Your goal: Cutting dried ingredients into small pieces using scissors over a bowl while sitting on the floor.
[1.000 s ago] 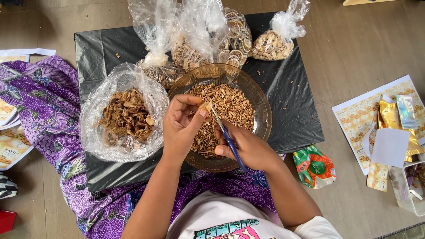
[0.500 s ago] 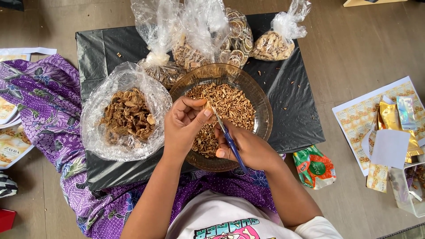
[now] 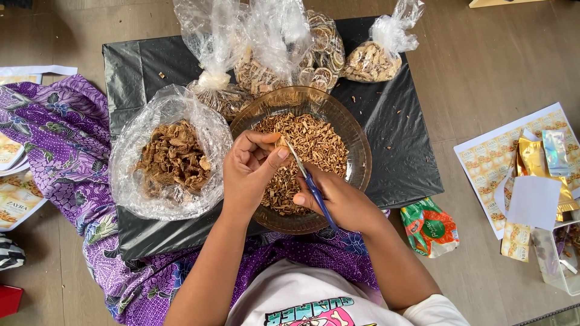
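Covering a low table on the wooden floor (image 3: 495,66), a black plastic sheet (image 3: 399,139) carries a glass bowl (image 3: 353,145); above it, the left hand (image 3: 251,172) is pinched on a dried piece (image 3: 280,142), the right hand (image 3: 338,202) clamped on blue-handled scissors (image 3: 311,184).

Tied clear bags (image 3: 374,57) on black sheet (image 3: 399,145); purple patterned cloth (image 3: 54,139), sticker sheet (image 3: 501,163) aside.

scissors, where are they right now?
Head view, centre: the blue-handled scissors are in the right hand, blades at a small piece pinched by the left hand, over the brown glass bowl.
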